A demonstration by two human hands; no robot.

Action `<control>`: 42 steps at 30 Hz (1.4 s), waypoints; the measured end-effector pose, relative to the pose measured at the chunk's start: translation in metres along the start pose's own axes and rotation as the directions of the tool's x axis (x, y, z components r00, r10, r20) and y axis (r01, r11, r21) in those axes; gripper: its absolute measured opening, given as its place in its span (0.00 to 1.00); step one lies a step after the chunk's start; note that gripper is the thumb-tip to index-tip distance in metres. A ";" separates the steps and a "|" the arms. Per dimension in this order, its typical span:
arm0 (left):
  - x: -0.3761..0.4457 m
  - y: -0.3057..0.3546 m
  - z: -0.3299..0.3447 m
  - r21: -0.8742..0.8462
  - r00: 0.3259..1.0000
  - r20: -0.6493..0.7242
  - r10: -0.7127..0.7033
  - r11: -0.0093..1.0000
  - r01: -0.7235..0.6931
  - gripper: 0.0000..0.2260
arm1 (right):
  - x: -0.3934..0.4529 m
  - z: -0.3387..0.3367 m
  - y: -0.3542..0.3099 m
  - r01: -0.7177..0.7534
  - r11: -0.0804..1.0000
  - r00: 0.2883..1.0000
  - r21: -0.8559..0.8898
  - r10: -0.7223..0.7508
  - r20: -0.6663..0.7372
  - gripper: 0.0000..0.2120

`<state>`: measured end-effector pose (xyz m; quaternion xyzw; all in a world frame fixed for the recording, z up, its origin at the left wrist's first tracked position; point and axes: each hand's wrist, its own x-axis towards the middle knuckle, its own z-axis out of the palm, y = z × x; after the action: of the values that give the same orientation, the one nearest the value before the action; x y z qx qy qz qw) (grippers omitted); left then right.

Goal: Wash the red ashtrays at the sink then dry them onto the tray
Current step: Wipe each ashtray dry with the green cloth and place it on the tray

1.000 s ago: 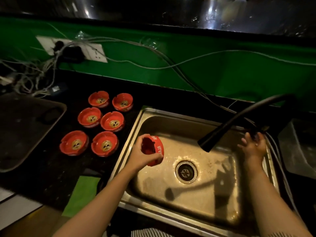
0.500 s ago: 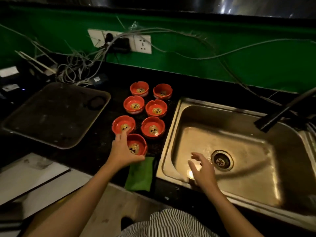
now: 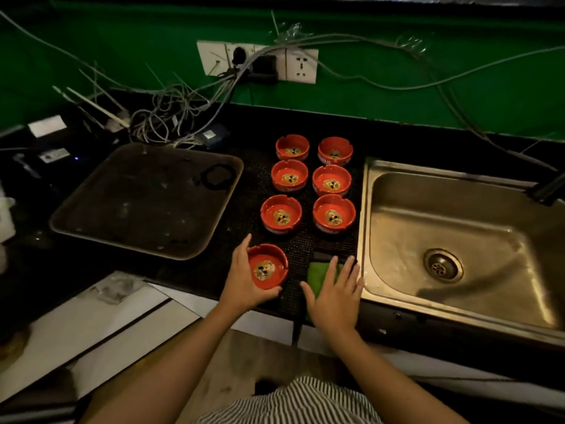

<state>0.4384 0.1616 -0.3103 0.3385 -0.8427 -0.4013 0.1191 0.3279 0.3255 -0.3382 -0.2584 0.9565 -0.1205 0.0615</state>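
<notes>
Left hand (image 3: 241, 278): curled round a red ashtray (image 3: 268, 266), fingers on its 9 o'clock wall, thumb on its 6 o'clock rim; the ashtray is upright at the counter's front edge.
Right hand (image 3: 334, 293): fingers straight and spread, palm down over a green cloth (image 3: 318, 272), holding nothing; whether it touches the cloth cannot be told.
Held ashtray: at 5 o'clock of the tray (image 3: 146, 200), at 9 o'clock of the cloth.
Other ashtrays (image 3: 308, 182): six, upright, in two columns of three on a dark mat (image 3: 244, 185), at 12 o'clock of the hands, between tray and sink (image 3: 458, 237).
Tray: at 9 o'clock of the six ashtrays; no ashtray on it.
Sink: at 3 o'clock of the cloth; drain (image 3: 442, 265) in view.
Wall: green, with sockets (image 3: 260, 61) and loose cables (image 3: 171, 114).
</notes>
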 end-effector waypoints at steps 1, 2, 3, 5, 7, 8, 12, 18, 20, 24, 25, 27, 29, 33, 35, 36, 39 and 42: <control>-0.004 0.000 0.003 -0.043 1.000 -0.024 -0.011 0.999 0.010 0.61 | -0.001 0.003 0.002 0.022 1.000 1.000 -0.019 -0.023 -0.021 0.39; -0.008 0.001 0.006 -0.084 0.998 -0.047 -0.037 0.996 0.033 0.61 | -0.001 0.005 0.004 0.039 0.999 0.999 -0.027 -0.040 -0.034 0.35; -0.012 0.004 0.011 -0.118 0.995 -0.076 -0.070 0.991 0.061 0.62 | -0.001 0.005 0.006 0.049 0.999 0.997 -0.019 -0.050 -0.050 0.33; -0.017 0.007 0.022 -0.167 0.979 -0.157 -0.132 0.980 0.105 0.61 | -0.002 0.002 0.008 0.058 0.996 0.996 0.067 -0.053 -0.076 0.31; -0.019 0.008 0.031 -0.208 0.955 -0.241 -0.173 0.970 0.124 0.59 | -0.002 0.001 0.011 0.103 0.979 0.992 0.174 -0.087 -0.093 0.28; -0.018 0.008 0.034 -0.218 0.946 -0.269 -0.179 0.968 0.121 0.58 | -0.002 0.000 0.013 0.152 0.966 0.986 0.211 -0.132 -0.104 0.27; -0.012 -0.004 0.028 -0.156 0.968 -0.228 -0.107 0.985 0.072 0.58 | 0.008 -0.010 0.025 0.232 0.882 0.973 0.410 -0.209 -0.102 0.24; 0.006 -0.022 -0.007 -0.125 0.990 0.104 0.099 0.988 -0.086 0.65 | 0.043 -0.045 -0.010 0.604 0.676 0.750 0.423 -0.662 -0.014 0.22; 0.000 -0.021 -0.008 -0.080 0.993 0.077 0.090 0.993 -0.083 0.63 | 0.049 -0.042 -0.036 0.742 0.597 0.613 0.304 -0.788 0.052 0.20; -0.023 -0.022 0.018 0.140 0.965 -0.261 -0.039 0.987 0.078 0.51 | 0.050 -0.020 -0.066 0.792 0.586 0.585 0.171 -0.809 0.067 0.19; -0.027 -0.021 0.026 0.148 0.945 -0.319 -0.068 0.982 0.121 0.47 | 0.047 -0.017 -0.067 0.785 0.599 0.594 0.158 -0.800 0.081 0.19; -0.028 -0.017 0.037 0.150 0.920 -0.375 -0.112 0.972 0.179 0.41 | 0.041 -0.014 -0.062 0.798 0.595 0.590 0.095 -0.804 0.076 0.19; -0.025 -0.018 0.039 0.171 0.913 -0.389 -0.121 0.965 0.200 0.40 | 0.042 -0.016 -0.057 0.826 0.562 0.557 0.039 -0.825 0.090 0.22; -0.012 -0.029 0.026 0.287 0.946 -0.324 -0.016 0.951 0.115 0.45 | 0.079 -0.012 -0.054 0.944 0.320 0.294 0.081 -0.927 0.232 0.21; -0.003 -0.033 0.014 0.309 0.967 -0.248 0.063 0.951 0.017 0.46 | 0.102 -0.017 -0.061 0.974 0.144 0.094 0.174 -0.959 0.269 0.18; 0.003 -0.036 0.009 0.299 0.976 -0.198 0.095 0.954 -0.033 0.47 | 0.111 -0.022 -0.065 0.976 0.072 0.016 0.207 -0.965 0.261 0.17; 0.018 -0.040 -0.007 0.263 0.990 -0.046 0.130 0.958 -0.114 0.51 | 0.123 -0.028 -0.068 0.964 0.039 -0.017 0.263 -0.978 0.207 0.16; 0.015 -0.039 -0.006 0.252 0.996 -0.025 0.085 0.965 -0.076 0.52 | 0.109 -0.018 -0.066 0.909 0.256 0.227 0.330 -0.966 0.126 0.19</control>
<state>0.4488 0.1303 -0.3366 0.3235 -0.8974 -0.2803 0.1067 0.2625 0.2188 -0.3093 -0.7901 0.5674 -0.1802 0.1459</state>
